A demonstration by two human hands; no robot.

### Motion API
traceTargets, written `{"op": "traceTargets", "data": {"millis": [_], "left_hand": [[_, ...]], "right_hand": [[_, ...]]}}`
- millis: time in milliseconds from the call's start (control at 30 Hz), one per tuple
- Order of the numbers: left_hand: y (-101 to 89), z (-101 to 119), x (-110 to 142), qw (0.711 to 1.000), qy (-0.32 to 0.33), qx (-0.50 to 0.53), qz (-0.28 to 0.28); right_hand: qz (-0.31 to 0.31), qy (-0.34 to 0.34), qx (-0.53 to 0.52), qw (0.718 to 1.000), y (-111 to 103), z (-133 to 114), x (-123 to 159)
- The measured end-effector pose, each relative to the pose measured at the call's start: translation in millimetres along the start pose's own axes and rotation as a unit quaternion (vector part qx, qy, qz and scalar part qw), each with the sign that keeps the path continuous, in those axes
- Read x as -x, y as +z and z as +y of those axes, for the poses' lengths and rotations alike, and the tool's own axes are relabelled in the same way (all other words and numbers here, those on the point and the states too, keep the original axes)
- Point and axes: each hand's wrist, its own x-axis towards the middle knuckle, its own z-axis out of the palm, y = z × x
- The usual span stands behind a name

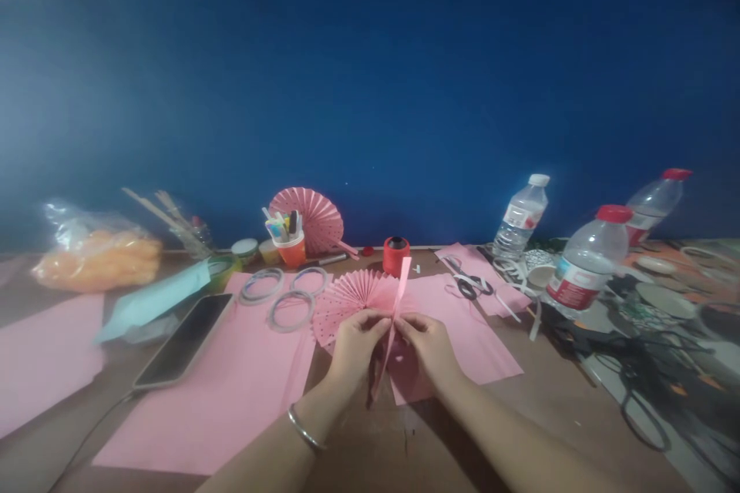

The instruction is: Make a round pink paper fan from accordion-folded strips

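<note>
My left hand (pixel 354 344) and my right hand (pixel 428 348) meet over the brown table (pixel 520 416), both pinched on a narrow pink paper strip (pixel 400 289) that stands up between them. Just behind the hands lies a pleated pink paper fan (pixel 355 298), partly covered by my left fingers. Pink paper sheets (pixel 231 393) lie flat under and around both hands. A silver bangle sits on my left wrist.
A phone (pixel 183 339) lies left, near tape rings (pixel 289 308). Scissors (pixel 467 283), a red thread spool (pixel 396 254), an orange cup of pens (pixel 290 243) and another pink fan (pixel 315 217) stand behind. Water bottles (pixel 583 262) and black cables (pixel 647 370) crowd the right.
</note>
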Motion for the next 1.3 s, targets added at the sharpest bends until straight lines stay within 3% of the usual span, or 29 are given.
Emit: {"op": "traceTargets", "data": {"millis": [100,300,633,1000,1200,1300], "left_hand": [[0.2,-5.8,-1.4,0.999,-0.008,0.049,-0.006],[3.9,-5.6,0.5,0.974,-0.097,0.196,-0.053],[1.5,-6.8,-0.3,0.937,-0.144,0.29,-0.133],[-2.4,-6.0,-1.2,0.933,-0.19,0.274,-0.138],[9.9,-3.4,6.4,0.969,-0.127,0.198,-0.07],[15.5,-0.6,11.4,0.98,-0.108,0.157,-0.061]], "right_hand": [[-0.037,0.027,-0.034,0.998,-3.5,4.3,-0.6],[-0.096,0.083,-0.102,0.987,-7.2,4.1,-3.0],[-0.153,0.13,-0.141,0.969,-9.5,-4.7,-0.2],[-0.152,0.142,-0.124,0.97,-12.0,-3.7,-3.5],[-0.051,0.118,-0.153,0.98,-3.9,-3.5,-0.1],[-0.034,0.133,-0.185,0.973,0.2,-2.4,2.5]]}}
